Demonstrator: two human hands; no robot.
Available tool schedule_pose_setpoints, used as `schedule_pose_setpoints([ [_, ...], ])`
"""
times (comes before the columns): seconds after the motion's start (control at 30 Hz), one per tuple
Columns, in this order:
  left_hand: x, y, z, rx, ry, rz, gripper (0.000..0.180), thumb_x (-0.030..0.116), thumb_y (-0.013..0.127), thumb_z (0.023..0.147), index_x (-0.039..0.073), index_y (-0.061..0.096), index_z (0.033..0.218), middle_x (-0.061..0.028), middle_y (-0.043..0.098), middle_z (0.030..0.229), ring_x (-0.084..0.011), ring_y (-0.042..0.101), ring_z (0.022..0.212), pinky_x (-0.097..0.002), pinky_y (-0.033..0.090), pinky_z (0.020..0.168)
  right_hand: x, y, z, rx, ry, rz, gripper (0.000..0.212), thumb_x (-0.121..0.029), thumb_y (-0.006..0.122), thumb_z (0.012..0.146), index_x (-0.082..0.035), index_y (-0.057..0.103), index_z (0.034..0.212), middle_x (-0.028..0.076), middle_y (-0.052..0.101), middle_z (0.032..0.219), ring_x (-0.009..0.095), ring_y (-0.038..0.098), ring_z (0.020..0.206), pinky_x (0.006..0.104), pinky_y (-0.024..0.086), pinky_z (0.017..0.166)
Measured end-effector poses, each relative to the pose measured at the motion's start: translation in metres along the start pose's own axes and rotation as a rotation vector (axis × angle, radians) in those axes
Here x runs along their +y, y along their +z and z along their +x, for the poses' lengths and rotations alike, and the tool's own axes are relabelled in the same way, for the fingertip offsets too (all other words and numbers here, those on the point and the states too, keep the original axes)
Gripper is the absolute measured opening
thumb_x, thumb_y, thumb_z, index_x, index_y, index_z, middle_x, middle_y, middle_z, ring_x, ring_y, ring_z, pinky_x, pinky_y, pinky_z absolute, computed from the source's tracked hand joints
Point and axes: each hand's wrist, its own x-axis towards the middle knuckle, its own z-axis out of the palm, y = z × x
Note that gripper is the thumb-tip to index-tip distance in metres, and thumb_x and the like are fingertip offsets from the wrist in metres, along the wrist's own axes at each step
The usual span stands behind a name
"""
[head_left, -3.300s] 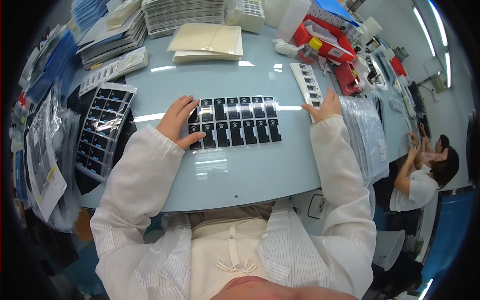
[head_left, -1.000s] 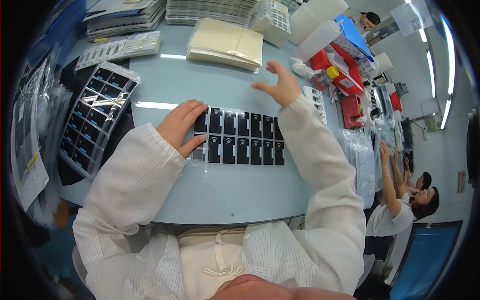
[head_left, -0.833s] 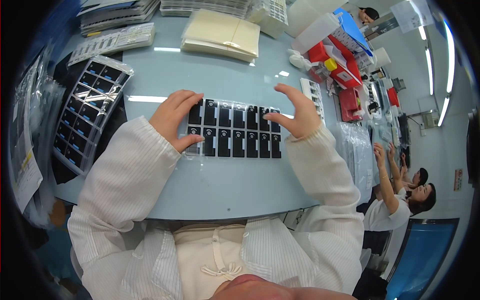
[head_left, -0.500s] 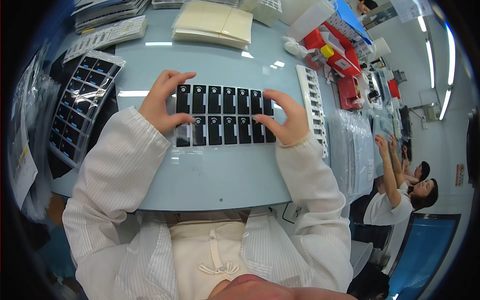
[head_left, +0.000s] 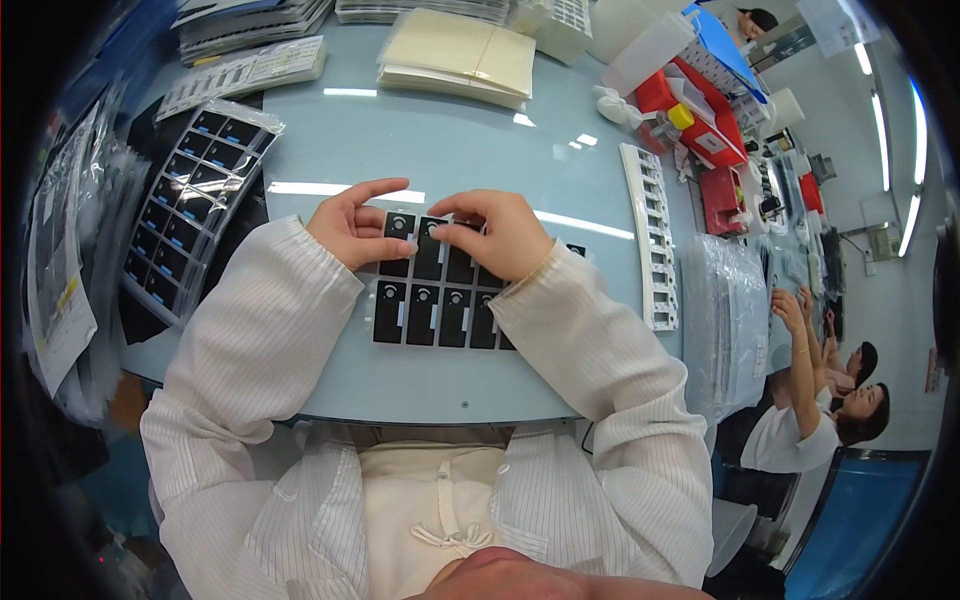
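A sheet of black rectangular pieces (head_left: 422,315) in two rows lies on the table in front of me, each piece with a small round spot and a pale blue strip. My left hand (head_left: 358,228) is at its upper left corner, index finger stretched out and thumb lying on the first upper piece. Over the upper row, my right hand (head_left: 497,235) brings thumb and index finger together at the round spot of the second piece. Whatever is between those fingertips is too small to make out. That hand and its sleeve hide the sheet's right part.
Left, another sheet of black pieces (head_left: 195,200) lies beside plastic bags (head_left: 70,250). Cream sheets (head_left: 455,55) are stacked at the back. Rightward are a white slotted strip (head_left: 650,235), clear bags (head_left: 725,320) and red bins (head_left: 722,200). Co-workers (head_left: 800,420) sit farther right.
The sheet has come nearer to me. My right hand has moved left from the sheet's right end to its upper left pieces, and its thumb and index finger have closed together.
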Motion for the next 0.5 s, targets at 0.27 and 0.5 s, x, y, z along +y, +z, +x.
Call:
schedule_pose_setpoints([
  [0.27, -0.003, -0.008, -0.003, -0.026, -0.065, -0.215, 0.059, 0.003, 0.045, 0.094, 0.012, 0.033, 0.151, -0.0166, 0.069, 0.102, -0.0236, 0.070, 0.092, -0.0358, 0.058, 0.085, -0.020, 0.030, 0.006, 0.294, -0.430, -0.064, 0.027, 0.004, 0.062, 0.075, -0.004, 0.069, 0.100, 0.012, 0.064, 0.099, 0.030, 0.060, 0.093, 0.0360, 0.050, 0.079],
  [0.5, 0.005, -0.008, -0.004, -0.020, -0.098, -0.206, 0.065, 0.003, 0.041, 0.090, 0.015, 0.028, 0.153, -0.0178, 0.069, 0.101, -0.0252, 0.070, 0.091, -0.0369, 0.058, 0.084, -0.018, 0.035, 0.006, 0.242, -0.387, 0.002, 0.028, 0.003, 0.060, 0.078, -0.004, 0.069, 0.103, 0.011, 0.064, 0.091, 0.025, 0.062, 0.084, 0.0344, 0.051, 0.074],
])
